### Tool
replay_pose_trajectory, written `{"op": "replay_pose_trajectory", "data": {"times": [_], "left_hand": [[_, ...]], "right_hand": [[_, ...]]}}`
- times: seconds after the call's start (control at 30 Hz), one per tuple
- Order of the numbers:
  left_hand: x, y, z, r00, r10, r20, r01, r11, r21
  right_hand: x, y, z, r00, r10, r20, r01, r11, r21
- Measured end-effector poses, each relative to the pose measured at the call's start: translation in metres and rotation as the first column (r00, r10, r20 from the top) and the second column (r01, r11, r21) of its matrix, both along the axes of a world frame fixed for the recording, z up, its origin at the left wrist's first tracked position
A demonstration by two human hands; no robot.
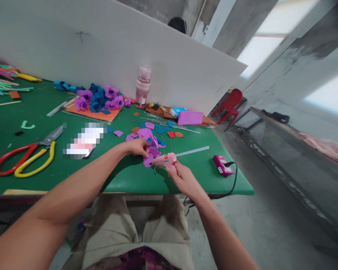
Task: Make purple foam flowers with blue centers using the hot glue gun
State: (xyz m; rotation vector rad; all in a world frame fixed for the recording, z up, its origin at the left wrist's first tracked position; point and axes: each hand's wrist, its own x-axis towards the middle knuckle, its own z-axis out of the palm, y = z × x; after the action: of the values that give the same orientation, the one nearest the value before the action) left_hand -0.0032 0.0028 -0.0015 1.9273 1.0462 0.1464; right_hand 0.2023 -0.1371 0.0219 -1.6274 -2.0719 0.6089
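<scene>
My right hand (181, 177) is wrapped around the handle of a pink hot glue gun (165, 160). A long clear glue stick (194, 150) sticks out of its back, and its nozzle points left at a purple petal-shaped piece (148, 161). My left hand (139, 146) is closed in a pinch at the edge of the purple pieces, its fingertips at that piece; the exact hold is partly hidden. Around and behind it lie loose purple petals (144, 132), along with blue pieces (159, 129) and a few red and brown ones.
Big scissors (35, 152) and a phone (86, 140) lie left. Finished purple and blue flowers (97, 98) rest on an orange sheet (94, 113). A pink bottle (142, 87) stands by the white partition (107, 48). At right, a magenta box (223, 165) has a black cord running off the edge.
</scene>
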Motion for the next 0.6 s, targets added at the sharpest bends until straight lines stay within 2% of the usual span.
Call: {"op": "replay_pose_trajectory", "data": {"times": [0.6], "left_hand": [[-0.0003, -0.0005, 0.0009, 1.000, 0.009, -0.003, -0.009, 1.000, -0.010]], "right_hand": [[0.0057, 0.0011, 0.0005, 0.999, -0.029, 0.032, 0.030, 0.999, -0.017]]}}
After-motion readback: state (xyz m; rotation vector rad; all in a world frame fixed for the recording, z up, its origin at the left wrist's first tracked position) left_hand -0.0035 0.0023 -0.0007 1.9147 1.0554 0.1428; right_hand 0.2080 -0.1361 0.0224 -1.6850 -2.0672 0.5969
